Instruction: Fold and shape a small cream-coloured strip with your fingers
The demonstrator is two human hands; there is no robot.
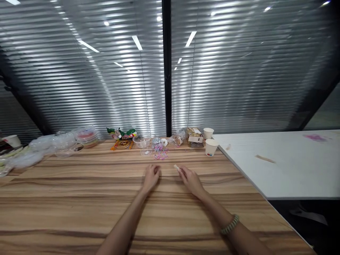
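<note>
My right hand (pixel 190 180) is closed in a pinch over the wooden table (pixel 170 216), at the middle of the view. A small off-white piece (pixel 176 166), perhaps paper or tissue, sticks out past its fingertips. To its left, a short gap away, my left hand (pixel 152 176) rests at the tabletop with its fingers curled in. Whatever those fingers may hold is hidden. Just beyond both hands lie scattered small pink and purple bits (pixel 160 154), beside a clear round lid (pixel 146 152) and a clear plastic bowl (pixel 141 142).
Paper cups (pixel 211 147) and a gold box (pixel 195 136) stand at the back right. Green snack packaging (pixel 121 133) lies farther left. Stacked plastic tubs (pixel 86 136) and clear bags fill the left rear. A white table (pixel 292 170) adjoins on the right; blinds rise behind.
</note>
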